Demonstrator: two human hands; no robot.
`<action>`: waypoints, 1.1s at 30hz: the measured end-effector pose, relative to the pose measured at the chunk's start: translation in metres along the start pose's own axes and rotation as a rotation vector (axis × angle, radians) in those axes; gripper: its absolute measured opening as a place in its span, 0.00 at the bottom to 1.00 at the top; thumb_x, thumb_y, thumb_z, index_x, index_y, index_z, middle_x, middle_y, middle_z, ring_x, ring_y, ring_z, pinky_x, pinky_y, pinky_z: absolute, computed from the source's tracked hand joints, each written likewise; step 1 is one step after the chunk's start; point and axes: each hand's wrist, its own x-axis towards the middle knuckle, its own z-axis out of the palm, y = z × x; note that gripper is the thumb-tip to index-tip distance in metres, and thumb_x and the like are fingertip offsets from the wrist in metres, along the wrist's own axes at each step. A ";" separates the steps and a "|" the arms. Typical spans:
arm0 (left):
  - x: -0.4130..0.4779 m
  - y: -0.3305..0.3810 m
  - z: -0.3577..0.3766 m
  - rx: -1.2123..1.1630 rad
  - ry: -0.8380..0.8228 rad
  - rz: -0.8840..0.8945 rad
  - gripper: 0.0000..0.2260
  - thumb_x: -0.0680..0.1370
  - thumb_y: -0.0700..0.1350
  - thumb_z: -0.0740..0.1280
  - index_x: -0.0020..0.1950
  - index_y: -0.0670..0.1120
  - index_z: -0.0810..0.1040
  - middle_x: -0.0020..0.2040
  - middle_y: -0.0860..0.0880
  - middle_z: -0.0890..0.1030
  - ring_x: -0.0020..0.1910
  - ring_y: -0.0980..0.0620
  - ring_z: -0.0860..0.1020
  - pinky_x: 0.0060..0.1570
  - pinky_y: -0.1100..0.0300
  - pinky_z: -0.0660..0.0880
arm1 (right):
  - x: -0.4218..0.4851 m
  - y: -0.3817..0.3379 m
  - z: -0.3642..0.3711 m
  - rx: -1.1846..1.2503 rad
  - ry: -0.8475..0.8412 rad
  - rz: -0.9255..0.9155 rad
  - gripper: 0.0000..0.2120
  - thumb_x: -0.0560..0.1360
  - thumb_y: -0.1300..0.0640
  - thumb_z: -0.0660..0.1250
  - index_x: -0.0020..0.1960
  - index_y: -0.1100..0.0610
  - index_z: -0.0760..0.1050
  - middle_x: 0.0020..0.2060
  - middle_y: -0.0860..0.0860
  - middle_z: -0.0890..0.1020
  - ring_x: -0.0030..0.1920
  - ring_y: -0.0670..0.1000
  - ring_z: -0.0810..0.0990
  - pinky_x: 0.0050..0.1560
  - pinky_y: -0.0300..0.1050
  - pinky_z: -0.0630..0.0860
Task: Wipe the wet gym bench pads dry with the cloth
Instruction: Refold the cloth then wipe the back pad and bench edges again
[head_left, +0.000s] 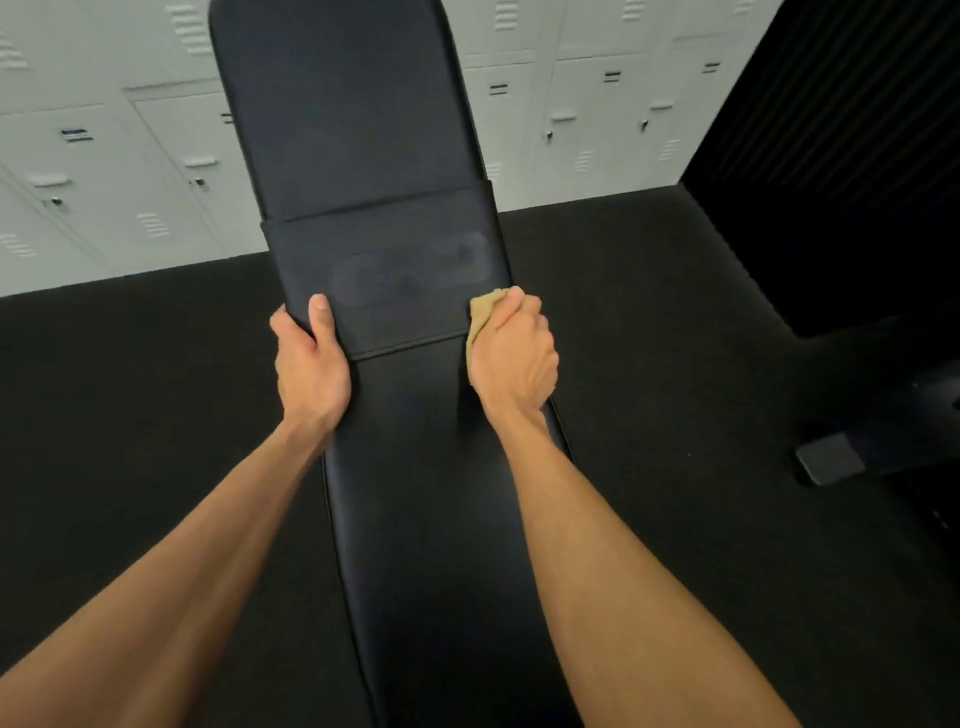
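Note:
A long black gym bench runs away from me, with a near seat pad (431, 509), a raised middle pad (384, 244) and a far back pad (343, 104). The middle pad shows a hazy smeared patch (410, 270) on its surface. My left hand (311, 358) grips the left edge of the middle pad, thumb on top. My right hand (514, 353) is closed on a tan cloth (483, 312), pressed against the pad's right near corner. Most of the cloth is hidden under the hand.
Dark rubber flooring (649, 338) surrounds the bench. White lockers (104, 166) line the far wall. A black ribbed wall (841, 104) stands at the right. A dark equipment base with a grey foot (828, 460) lies on the floor at the right.

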 end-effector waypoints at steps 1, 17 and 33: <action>-0.001 0.000 0.001 -0.003 0.001 0.006 0.28 0.89 0.62 0.54 0.81 0.43 0.65 0.74 0.43 0.79 0.73 0.38 0.76 0.64 0.54 0.69 | -0.002 0.003 0.000 -0.010 0.019 0.015 0.24 0.91 0.45 0.48 0.61 0.58 0.78 0.54 0.58 0.86 0.52 0.66 0.86 0.42 0.55 0.73; -0.004 0.007 0.002 0.111 0.061 0.012 0.28 0.89 0.63 0.52 0.74 0.39 0.66 0.72 0.39 0.79 0.68 0.36 0.78 0.64 0.48 0.72 | -0.038 0.085 -0.006 -0.043 -0.011 0.108 0.22 0.90 0.49 0.49 0.58 0.57 0.80 0.49 0.56 0.85 0.50 0.65 0.85 0.43 0.54 0.71; -0.049 0.050 0.043 0.349 -0.314 1.016 0.20 0.87 0.39 0.61 0.79 0.39 0.72 0.80 0.43 0.73 0.82 0.45 0.69 0.81 0.49 0.67 | -0.022 0.038 0.009 -0.021 0.162 0.133 0.26 0.90 0.45 0.49 0.52 0.56 0.81 0.46 0.55 0.86 0.47 0.64 0.86 0.45 0.58 0.81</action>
